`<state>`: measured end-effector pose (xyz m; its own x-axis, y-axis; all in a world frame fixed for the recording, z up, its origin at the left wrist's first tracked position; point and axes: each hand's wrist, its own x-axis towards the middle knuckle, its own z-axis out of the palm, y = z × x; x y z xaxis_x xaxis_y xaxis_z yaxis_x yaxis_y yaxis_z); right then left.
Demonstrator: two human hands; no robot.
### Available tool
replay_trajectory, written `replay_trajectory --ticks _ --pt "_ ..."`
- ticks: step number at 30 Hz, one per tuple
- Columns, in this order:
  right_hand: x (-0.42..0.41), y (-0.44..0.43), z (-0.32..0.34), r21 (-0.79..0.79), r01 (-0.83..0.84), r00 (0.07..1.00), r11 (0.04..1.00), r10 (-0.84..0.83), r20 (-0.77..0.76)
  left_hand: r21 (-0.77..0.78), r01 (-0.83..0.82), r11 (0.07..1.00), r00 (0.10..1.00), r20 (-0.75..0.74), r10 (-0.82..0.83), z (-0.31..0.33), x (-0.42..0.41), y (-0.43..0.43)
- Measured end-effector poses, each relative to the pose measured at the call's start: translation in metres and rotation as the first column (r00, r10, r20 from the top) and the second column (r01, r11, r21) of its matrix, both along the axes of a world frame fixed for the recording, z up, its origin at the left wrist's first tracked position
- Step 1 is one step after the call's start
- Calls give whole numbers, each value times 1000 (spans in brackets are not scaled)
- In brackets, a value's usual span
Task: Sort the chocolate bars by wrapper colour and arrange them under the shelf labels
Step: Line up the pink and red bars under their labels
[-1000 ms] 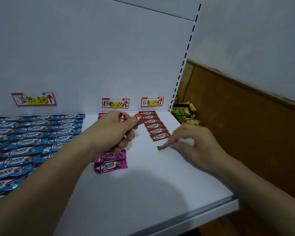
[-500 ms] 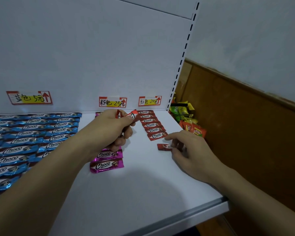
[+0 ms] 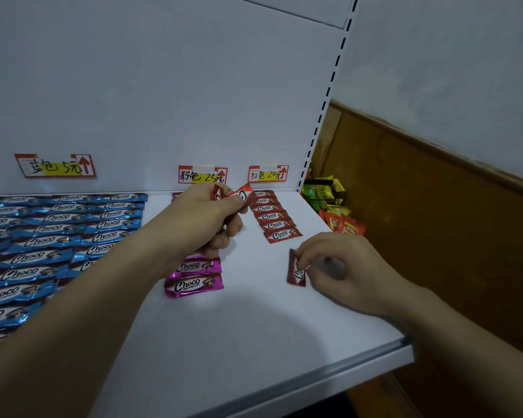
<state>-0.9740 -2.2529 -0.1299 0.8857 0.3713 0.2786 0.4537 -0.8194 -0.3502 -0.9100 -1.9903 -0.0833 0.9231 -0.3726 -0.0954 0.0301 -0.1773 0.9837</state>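
The left hand [image 3: 206,218] hangs over the middle of the white shelf [image 3: 254,342], fingers curled round a small bunch of red bars [image 3: 239,195] whose ends poke out past the thumb toward the far right. The right hand [image 3: 344,267] sits low on the right side of the shelf, its fingertips pinching one loose red bar [image 3: 296,271] turned to run near to far. That bar is just nearer than the red column [image 3: 272,217] and apart from it; the column holds six overlapping bars below the red label [image 3: 267,174] on the back panel. Under the pink label [image 3: 202,175] runs a line of pink bars [image 3: 194,276]; two show clearly at its near end, the rest being hidden behind the left hand. On the left, blue bars [image 3: 58,236] lie in overlapping rows below the blue label [image 3: 55,165]. Past the shelf's far right edge sit green, yellow and red snack packets [image 3: 329,200].
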Motion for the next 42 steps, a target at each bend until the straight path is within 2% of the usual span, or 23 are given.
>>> replay_trajectory --ticks 3,9,23,28,30,32,34,35,38,42 --pt "4 5 -7 -87 98 993 991 -92 71 1 8 1000 1000 10 -8 -1 0 1" --pt "3 6 -14 -85 198 977 976 -190 95 7 16 1000 1000 9 -16 -2 2 -1" --pt "2 12 -7 -221 98 995 970 -95 21 30 13 999 1000 18 -14 -2 0 0" --pt "2 11 -7 -207 71 997 976 -64 37 -7 1 1000 996 -89 -1 -3 1 -1" --pt "2 13 -7 -98 96 992 991 -87 91 24 21 999 995 -95 -19 -4 -1 0" --pt "1 23 0 222 140 981 965 -165 97 109 76 991 997 -35 -73 -3 -4 1" --pt "4 37 14 551 148 989 822 -122 -83 168 134 977 989 36 -141 -1 -9 1" --pt "8 44 21 633 139 987 762 -53 -153 180 157 971 983 64 -171 0 -12 1" --pt "17 58 27 646 93 983 758 34 -181 189 178 966 969 138 -206 2 -17 -2" --pt "9 48 31 631 169 954 757 35 -298 250 35 968 974 209 -89 -2 -13 -2"
